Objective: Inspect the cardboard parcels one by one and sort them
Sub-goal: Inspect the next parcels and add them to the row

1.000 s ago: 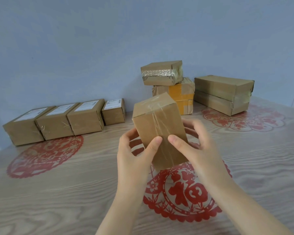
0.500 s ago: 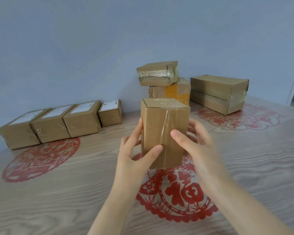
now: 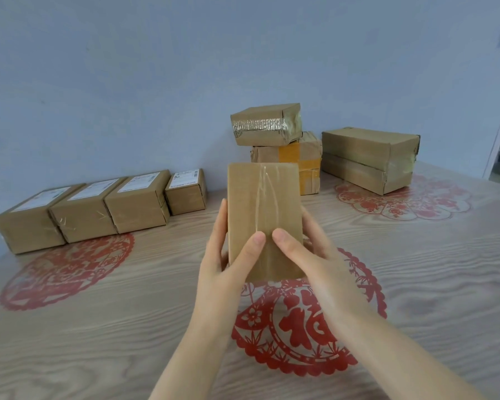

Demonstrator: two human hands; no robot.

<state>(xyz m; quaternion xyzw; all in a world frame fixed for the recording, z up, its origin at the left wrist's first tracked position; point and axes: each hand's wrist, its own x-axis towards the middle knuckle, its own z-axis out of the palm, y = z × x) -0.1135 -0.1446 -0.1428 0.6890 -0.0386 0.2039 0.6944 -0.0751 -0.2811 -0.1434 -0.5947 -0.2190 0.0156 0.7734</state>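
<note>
Evidently the parcel (image 3: 264,215) is being checked. It is held upright above the table (image 3: 98,327), taped face toward the person. The left hand (image 3: 225,264) and right hand (image 3: 309,255) clasp its 2 sides, thumbs pressed on the front and fingers reaching round behind. 4 labelled parcels (image 3: 98,206) line the left edge, labels up, probably already sorted. An untidy pile (image 3: 267,125) sits at the back.

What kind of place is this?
Probably an indoor parcel-sorting setup, not a warehouse: wood-grain table with red paper-cut decals, plain blue wall, row of labelled parcels, stack of taped ones.
</note>
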